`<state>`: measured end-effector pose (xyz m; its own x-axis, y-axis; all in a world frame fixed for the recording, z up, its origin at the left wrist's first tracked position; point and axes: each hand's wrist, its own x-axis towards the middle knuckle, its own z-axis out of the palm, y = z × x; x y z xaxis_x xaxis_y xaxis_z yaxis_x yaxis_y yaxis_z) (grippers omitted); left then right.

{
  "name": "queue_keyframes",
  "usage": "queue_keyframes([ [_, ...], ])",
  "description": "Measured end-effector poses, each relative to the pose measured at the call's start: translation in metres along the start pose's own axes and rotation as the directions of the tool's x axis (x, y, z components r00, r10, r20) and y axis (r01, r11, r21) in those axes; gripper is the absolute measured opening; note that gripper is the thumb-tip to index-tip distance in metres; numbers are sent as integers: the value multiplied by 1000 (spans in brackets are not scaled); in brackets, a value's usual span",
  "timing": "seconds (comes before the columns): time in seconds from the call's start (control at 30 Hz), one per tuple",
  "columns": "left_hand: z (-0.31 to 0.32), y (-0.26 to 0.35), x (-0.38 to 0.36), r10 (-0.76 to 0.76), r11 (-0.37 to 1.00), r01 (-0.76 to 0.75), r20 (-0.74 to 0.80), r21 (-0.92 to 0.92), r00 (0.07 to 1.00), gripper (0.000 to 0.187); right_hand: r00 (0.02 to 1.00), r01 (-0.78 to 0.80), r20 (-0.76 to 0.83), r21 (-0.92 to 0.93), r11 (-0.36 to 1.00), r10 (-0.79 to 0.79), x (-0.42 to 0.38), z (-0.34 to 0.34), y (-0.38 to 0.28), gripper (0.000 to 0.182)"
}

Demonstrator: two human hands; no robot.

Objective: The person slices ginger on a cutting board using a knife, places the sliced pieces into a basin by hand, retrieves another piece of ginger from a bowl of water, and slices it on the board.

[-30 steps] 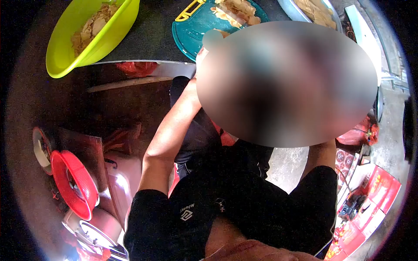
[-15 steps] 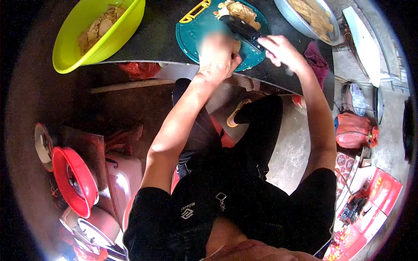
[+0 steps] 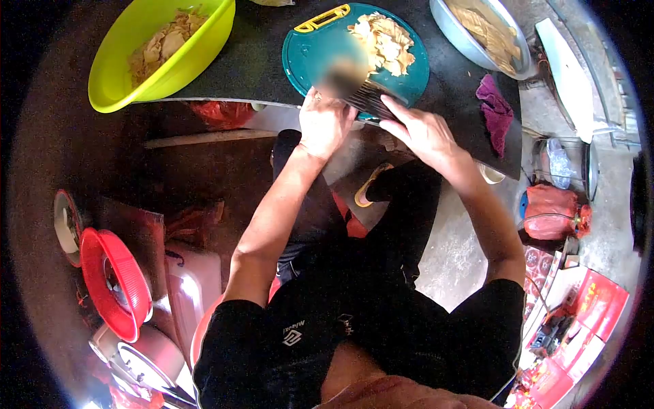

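My right hand [image 3: 426, 136] grips the handle end of a dark cleaver [image 3: 371, 99] over the near edge of a round teal cutting board [image 3: 310, 51]. Close to the blade's left end is my left hand [image 3: 325, 123], its fingers curled; a blurred patch hides the fingertips and whatever they may hold. Pale sliced pieces [image 3: 385, 42] lie in a loose pile on the far right half of the board, behind the blade. The board has a yellow handle [image 3: 322, 18] at its far left.
A lime green basin [image 3: 112, 71] holding thin pieces stands at the left. At the right are a metal basin [image 3: 453, 31] with pale sheets in it and a purple cloth [image 3: 495, 112]. The dark table's front edge curves below the board.
The cleaver and my right hand have moved toward me, off the pile, which now shows spread out. My left hand has also drawn slightly nearer to me.
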<state>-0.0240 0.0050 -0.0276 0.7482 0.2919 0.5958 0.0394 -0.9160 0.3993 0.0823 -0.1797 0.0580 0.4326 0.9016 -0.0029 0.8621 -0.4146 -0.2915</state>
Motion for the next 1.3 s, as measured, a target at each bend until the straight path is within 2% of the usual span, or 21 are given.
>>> queue_keyframes([
  [0.07,3,0,1,-21,1000,21,-34,-1,999,21,996,-62,60,-39,997,65,-5,-1,-7,53],
  [0.17,5,0,5,-12,1000,12,-108,-5,994,21,996,-74,46,6,997,74,-1,4,-5,53],
  [0.2,6,-1,6,-5,1000,1,-151,-25,988,19,990,-113,88,-5,994,113,4,2,-8,54],
  [0.27,9,-6,2,29,1000,-28,-135,10,990,17,966,-189,176,-29,982,191,19,-2,-16,55],
  [0.37,10,-6,0,50,999,-49,-144,11,988,14,982,-145,125,16,989,142,36,7,-16,58],
  [0.5,9,-4,-1,26,1000,-27,-119,-9,993,10,986,-108,121,-28,994,111,63,9,-19,59],
  [0.57,13,-3,1,36,999,-42,-212,-24,977,13,997,49,-55,76,996,-45,83,23,-5,60],
  [0.63,5,-2,5,29,998,-36,-138,-46,990,14,1000,-17,17,-51,999,18,100,15,-10,57],
  [0.73,8,-3,5,29,999,-37,-191,-38,981,14,999,43,-21,64,997,-42,75,4,-8,56],
  [0.77,13,-7,1,-9,996,-6,-184,-84,983,14,1000,0,29,57,998,-2,60,-1,-13,56],
  [0.83,11,-7,-5,22,1000,-25,-147,-14,989,15,976,-136,172,-6,991,135,31,-17,-25,55],
  [1.0,19,-5,-6,35,999,-38,-203,-9,978,16,956,-217,208,33,976,206,9,-18,-19,57],
  [1.1,19,-9,-5,29,1000,-27,-184,10,983,13,984,-114,138,36,993,108,34,1,-14,59],
  [1.2,10,-5,-5,11,1000,-8,-115,26,993,12,977,-92,195,14,996,87,66,4,-27,63],
  [1.3,18,-7,-3,18,999,-26,-188,-43,982,10,984,83,163,-109,991,-65,88,21,-18,45],
])
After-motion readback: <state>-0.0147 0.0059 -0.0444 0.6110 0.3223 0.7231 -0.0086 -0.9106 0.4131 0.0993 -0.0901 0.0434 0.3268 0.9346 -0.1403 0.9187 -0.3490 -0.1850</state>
